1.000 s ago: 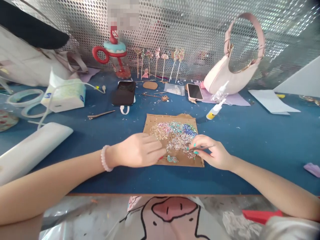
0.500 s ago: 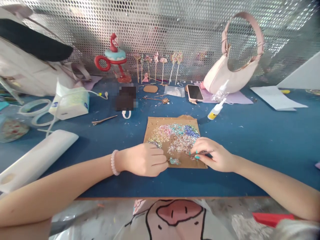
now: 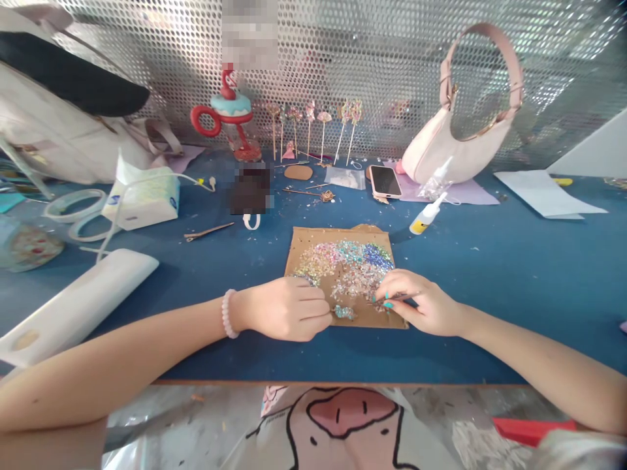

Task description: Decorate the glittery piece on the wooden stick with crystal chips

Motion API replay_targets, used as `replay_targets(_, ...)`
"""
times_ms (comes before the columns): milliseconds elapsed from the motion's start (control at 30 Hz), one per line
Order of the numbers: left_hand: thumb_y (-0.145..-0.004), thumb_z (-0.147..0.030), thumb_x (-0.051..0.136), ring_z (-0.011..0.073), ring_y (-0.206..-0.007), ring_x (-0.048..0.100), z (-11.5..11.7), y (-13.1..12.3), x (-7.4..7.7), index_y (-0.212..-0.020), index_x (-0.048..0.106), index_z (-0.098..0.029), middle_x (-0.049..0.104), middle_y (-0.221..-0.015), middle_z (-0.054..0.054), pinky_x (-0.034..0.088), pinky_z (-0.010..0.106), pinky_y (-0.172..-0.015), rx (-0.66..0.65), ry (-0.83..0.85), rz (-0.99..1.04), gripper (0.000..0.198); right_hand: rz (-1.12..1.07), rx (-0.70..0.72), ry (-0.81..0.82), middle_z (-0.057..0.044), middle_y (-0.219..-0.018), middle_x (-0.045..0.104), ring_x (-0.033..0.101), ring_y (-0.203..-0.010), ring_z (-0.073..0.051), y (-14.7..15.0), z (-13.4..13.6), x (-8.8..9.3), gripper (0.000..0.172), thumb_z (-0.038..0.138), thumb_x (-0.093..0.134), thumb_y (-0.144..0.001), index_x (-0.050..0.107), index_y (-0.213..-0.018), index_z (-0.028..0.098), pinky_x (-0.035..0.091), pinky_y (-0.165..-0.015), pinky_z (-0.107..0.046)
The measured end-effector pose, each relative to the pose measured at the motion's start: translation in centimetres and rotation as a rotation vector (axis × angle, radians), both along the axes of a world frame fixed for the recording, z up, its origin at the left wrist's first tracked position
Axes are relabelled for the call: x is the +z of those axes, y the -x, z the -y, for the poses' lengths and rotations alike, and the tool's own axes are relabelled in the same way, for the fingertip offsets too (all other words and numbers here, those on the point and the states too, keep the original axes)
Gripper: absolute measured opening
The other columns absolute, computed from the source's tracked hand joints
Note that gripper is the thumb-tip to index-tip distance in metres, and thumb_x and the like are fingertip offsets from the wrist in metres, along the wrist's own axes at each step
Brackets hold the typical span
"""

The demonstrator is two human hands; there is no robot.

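My left hand (image 3: 294, 310) is closed, knuckles up, over the left front of a cardboard sheet (image 3: 321, 294). A small turquoise beaded ornament (image 3: 344, 313) sticks out at its fingertips; the end inside the hand is hidden. My right hand (image 3: 421, 303) pinches slim tweezers (image 3: 399, 297) at the sheet's right front, their tips low over the beads. Small shiny beads (image 3: 360, 277) lie spread on the cardboard in colour patches: yellow, pink, turquoise, blue and clear.
A glue bottle (image 3: 427, 215) and a phone (image 3: 385, 181) lie beyond the cardboard. A hair clip (image 3: 209, 232), a tissue pack (image 3: 144, 199) and a white device (image 3: 81, 307) are at left. Decorated sticks (image 3: 323, 134) stand by the mesh wall; a pink handbag (image 3: 460, 147) sits back right.
The whole view has shifted slightly, with the table things a little further right. Both hands keep nearly the same pose over the cardboard, the tweezers still near the clear beads.
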State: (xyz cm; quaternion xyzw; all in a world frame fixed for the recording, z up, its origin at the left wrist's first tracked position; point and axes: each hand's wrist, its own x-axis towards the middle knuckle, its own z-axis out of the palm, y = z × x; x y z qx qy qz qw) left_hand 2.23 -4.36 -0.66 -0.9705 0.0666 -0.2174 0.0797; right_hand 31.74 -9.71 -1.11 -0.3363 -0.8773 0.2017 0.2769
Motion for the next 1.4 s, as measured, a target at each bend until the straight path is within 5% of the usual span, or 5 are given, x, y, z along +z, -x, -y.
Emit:
replay_targets(867, -0.100, -0.015, 0.039, 0.0208, -0.084, 0.069, -0.13, 0.11, -0.22, -0.102, 0.063, -0.014, 0.072, -0.093, 0.010, 0.057, 0.032, -0.071, -0.041, 0.224, 0.005, 0.024, 0.005, 0.012, -0.053, -0.005, -0.085, 0.071, 0.066, -0.076, -0.017, 0.24, 0.05, 0.24, 0.015, 0.017, 0.049, -0.094, 0.059, -0.098, 0.026, 0.055, -0.066, -0.030)
replay_targets(1400, -0.102, -0.015, 0.038, 0.0187, -0.091, 0.071, 0.11, -0.01, -0.38, -0.104, 0.064, -0.013, 0.074, -0.098, 0.010, 0.056, 0.030, -0.073, -0.055, 0.183, 0.036, 0.026, -0.031, -0.026, -0.151, -0.004, -0.089, 0.072, 0.068, -0.085, -0.019, 0.04, -0.16, -0.50, 0.017, 0.015, 0.051, -0.094, 0.058, -0.103, 0.026, 0.056, -0.072, -0.034)
